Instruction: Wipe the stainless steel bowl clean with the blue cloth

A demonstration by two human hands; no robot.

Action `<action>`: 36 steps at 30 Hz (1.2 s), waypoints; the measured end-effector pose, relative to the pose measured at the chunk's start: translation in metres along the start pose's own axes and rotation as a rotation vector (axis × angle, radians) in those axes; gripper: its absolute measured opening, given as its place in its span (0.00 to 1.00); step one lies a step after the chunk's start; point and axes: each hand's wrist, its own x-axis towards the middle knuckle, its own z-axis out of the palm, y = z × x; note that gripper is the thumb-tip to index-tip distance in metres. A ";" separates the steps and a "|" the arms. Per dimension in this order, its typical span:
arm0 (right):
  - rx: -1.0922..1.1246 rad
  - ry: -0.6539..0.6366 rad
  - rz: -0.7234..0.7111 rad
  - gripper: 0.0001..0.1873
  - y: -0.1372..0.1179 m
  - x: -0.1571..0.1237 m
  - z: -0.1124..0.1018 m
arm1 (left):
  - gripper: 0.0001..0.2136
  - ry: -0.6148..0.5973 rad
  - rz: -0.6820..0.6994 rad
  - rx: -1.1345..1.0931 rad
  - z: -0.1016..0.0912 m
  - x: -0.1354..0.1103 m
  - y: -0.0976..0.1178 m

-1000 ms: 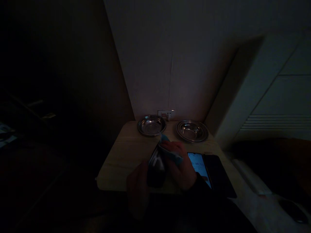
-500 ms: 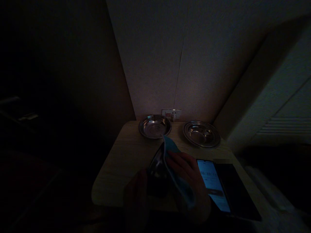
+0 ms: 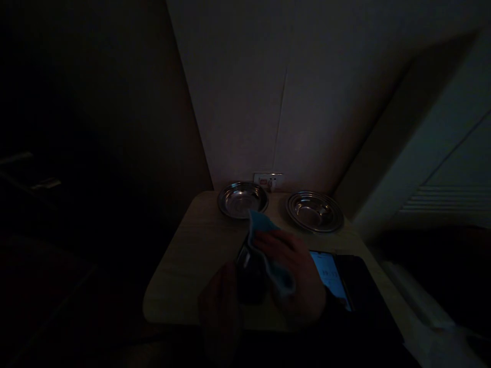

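Note:
In dim light, a dark shiny metal dish (image 3: 249, 278) is held tilted above the front of the small table (image 3: 180, 276). My left hand (image 3: 220, 301) grips its left edge, with the fingers closed. A light-blue cloth (image 3: 261, 223) lies over the dish's upper right side. My right hand (image 3: 289, 266) is closed on this cloth and presses it against the rim. Much of the dish is hidden by the cloth, the right hand and the shadow.
One metal plate (image 3: 242, 215) stands at the table's back left, and a stack of metal plates (image 3: 315, 229) at the back right. A lit phone (image 3: 329, 273) in a dark open case (image 3: 364, 286) lies right of my hands. Behind is a wall socket (image 3: 268, 179).
My right hand and the cloth have shifted a little left and up along the dish. The right forearm now covers more of the phone. My left hand keeps its hold.

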 end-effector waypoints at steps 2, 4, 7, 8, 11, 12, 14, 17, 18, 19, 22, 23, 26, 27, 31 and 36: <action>-0.011 0.008 0.011 0.21 -0.002 0.001 0.001 | 0.19 0.006 0.004 -0.025 0.001 0.002 0.002; -0.041 0.036 -0.035 0.20 -0.005 0.002 0.003 | 0.18 -0.029 0.018 -0.056 0.001 0.004 0.004; -0.039 0.001 -0.087 0.20 -0.005 0.007 0.005 | 0.19 -0.061 0.037 -0.078 0.001 0.005 0.005; -0.030 -0.009 -0.054 0.20 -0.004 0.009 0.005 | 0.19 -0.049 0.032 -0.077 0.001 0.005 0.006; -0.006 -0.014 0.050 0.23 -0.002 0.013 0.005 | 0.18 0.020 -0.003 -0.068 0.002 0.006 0.008; 0.005 -0.012 0.046 0.24 -0.002 0.013 0.005 | 0.17 0.039 -0.012 -0.064 0.001 0.006 0.009; 0.028 -0.020 -0.005 0.25 -0.002 0.013 0.004 | 0.17 0.057 -0.022 -0.057 0.001 0.005 0.011; 0.042 -0.017 0.031 0.22 0.000 0.015 0.003 | 0.19 0.062 -0.027 -0.042 0.002 0.001 0.015; 0.045 -0.013 0.069 0.22 0.000 0.016 0.003 | 0.20 0.067 -0.021 -0.032 0.002 -0.001 0.016; 0.049 -0.004 0.095 0.22 -0.001 0.016 0.003 | 0.20 0.068 -0.009 -0.025 0.002 -0.002 0.016; 0.072 0.017 0.016 0.24 -0.006 0.012 0.003 | 0.19 0.053 0.028 -0.030 0.001 -0.004 0.015; 0.080 0.022 -0.027 0.24 -0.007 0.011 0.003 | 0.19 0.042 0.033 -0.037 0.001 -0.005 0.014; 0.134 0.035 0.004 0.21 -0.005 0.013 0.005 | 0.19 0.059 0.062 0.005 0.001 -0.004 0.010; 0.175 0.045 0.061 0.19 -0.001 0.016 0.006 | 0.19 0.081 0.079 0.029 0.001 -0.003 0.008; 0.462 0.119 0.240 0.18 0.009 0.024 0.011 | 0.19 0.115 0.114 0.038 0.005 0.002 0.002; 0.796 0.309 0.582 0.18 0.007 0.011 0.017 | 0.23 0.031 0.064 0.034 0.002 0.008 -0.007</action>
